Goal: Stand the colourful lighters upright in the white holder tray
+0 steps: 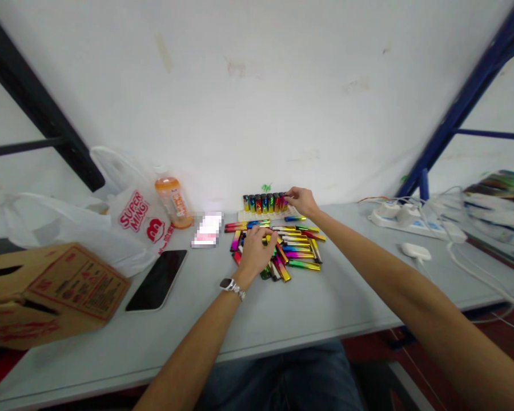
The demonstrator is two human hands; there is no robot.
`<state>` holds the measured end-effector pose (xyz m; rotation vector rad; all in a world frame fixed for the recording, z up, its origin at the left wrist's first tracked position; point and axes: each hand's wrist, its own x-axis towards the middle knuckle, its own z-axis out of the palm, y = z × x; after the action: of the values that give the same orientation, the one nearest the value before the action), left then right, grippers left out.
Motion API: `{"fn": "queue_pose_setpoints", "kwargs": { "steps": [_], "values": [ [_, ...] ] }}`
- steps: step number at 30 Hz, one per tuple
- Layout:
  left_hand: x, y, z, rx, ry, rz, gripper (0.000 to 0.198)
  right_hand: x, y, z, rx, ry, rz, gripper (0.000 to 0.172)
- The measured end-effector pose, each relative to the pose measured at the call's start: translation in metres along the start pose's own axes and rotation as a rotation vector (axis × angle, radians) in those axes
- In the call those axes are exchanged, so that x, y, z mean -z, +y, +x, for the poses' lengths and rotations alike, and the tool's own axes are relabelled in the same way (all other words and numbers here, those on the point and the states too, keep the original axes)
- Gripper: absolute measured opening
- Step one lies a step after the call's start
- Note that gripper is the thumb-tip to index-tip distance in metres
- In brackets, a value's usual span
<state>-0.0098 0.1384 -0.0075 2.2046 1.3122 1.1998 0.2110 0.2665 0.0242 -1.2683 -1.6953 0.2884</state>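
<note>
Lighter row (pixel 264 204) stands upright behind loose lighter pile (pixel 300 255); R hand (pixel 303 201) at row's rt end, can't tell if pinching; L hand (pixel 256 251) half-curled over pile, grip unclear on my cam

Metallic gold, red, green, blue and magenta streak the lighters (pixel 298 255) before us, the row (pixel 264 203) capped in black. We also see a pale grey desk (pixel 291 311), a white bag (pixel 117 246) lettered in red, a brown box (pixel 75 288) printed red, an orange bottle (pixel 174 204), a black phone (pixel 157 281) rimmed in white, and a blue post (pixel 457 109).
</note>
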Motion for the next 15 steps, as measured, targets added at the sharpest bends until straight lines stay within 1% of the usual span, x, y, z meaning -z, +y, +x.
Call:
{"fn": "queue_pose_setpoints", "kwargs": {
  "steps": [3, 6, 8, 11, 15],
  "values": [
    [0.0, 0.0, -0.001, -0.014, 0.001, -0.006, 0.026, -0.003, 0.0, 0.003, 0.048, -0.045, -0.036, 0.013],
    [0.001, 0.002, -0.001, -0.006, 0.002, -0.009, 0.026, -0.002, -0.001, 0.006, 0.065, -0.099, -0.054, 0.014],
    [0.001, 0.002, -0.001, 0.0, -0.003, -0.007, 0.027, -0.001, -0.001, 0.007, 0.076, -0.115, -0.106, 0.015],
    [0.001, 0.002, 0.0, 0.002, -0.007, 0.004, 0.028, 0.001, -0.003, 0.006, 0.128, -0.101, -0.251, 0.018],
    [0.0, 0.002, 0.0, 0.004, -0.001, 0.013, 0.028, 0.001, -0.009, -0.009, 0.164, -0.114, -0.476, 0.033]
  ]
}}
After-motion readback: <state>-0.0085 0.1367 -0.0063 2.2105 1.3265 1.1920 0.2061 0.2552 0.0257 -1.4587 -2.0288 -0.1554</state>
